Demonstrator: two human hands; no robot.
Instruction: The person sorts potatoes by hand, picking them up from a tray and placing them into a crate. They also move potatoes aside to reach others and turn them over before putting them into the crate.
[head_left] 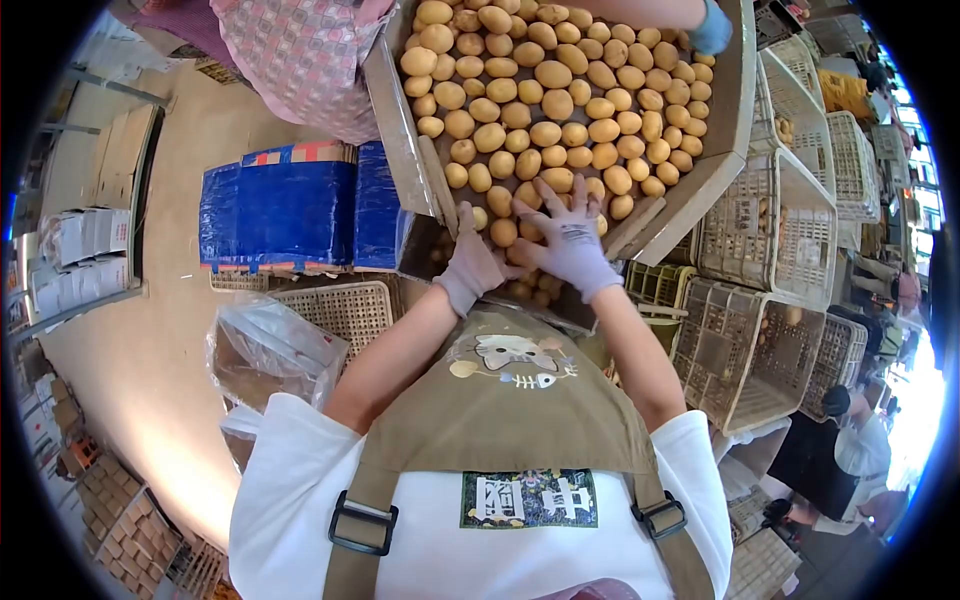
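In the head view, a wooden sorting tray slopes down towards the person and narrows to a mouth at its near end, so the tan round fruits heaped in it crowd down to that gap. Both gloved hands work right at the mouth. The right hand lies flat with its fingers spread wide over several fruits and grips none; it looks placed to hold back or meter the flow. The left hand stands on edge beside it, touching the fruits at the lip. Whether it has closed on one I cannot tell, since its fingers are hidden under the right hand.

More fruits show below the mouth, where they would drop. Plastic baskets stand stacked to the right, within reach. A blue carton and a clear plastic bag sit to the left. At the tray's far corner is another person's blue-gloved hand.
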